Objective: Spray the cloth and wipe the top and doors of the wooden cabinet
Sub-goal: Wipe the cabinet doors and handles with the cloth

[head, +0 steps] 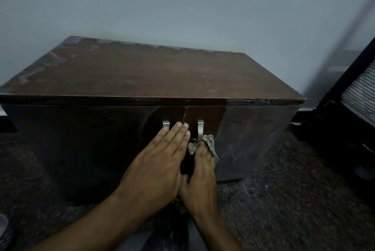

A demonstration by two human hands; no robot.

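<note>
A low dark wooden cabinet (142,74) stands against the wall, its top dusty with pale smears near the back edge. Two doors meet at the middle, each with a metal handle: left handle (166,124), right handle (200,130). My left hand (160,161) lies flat with fingers together against the left door, fingertips beside its handle. My right hand (203,171) presses a crumpled beige cloth (205,144) against the right door just below the right handle. No spray bottle is in view.
Dark speckled floor (284,200) surrounds the cabinet. A black framed object with a ribbed grey panel (357,96) stands close at the right. A plain grey wall (182,7) rises behind. A blurred pale object (3,224) shows at the lower left edge.
</note>
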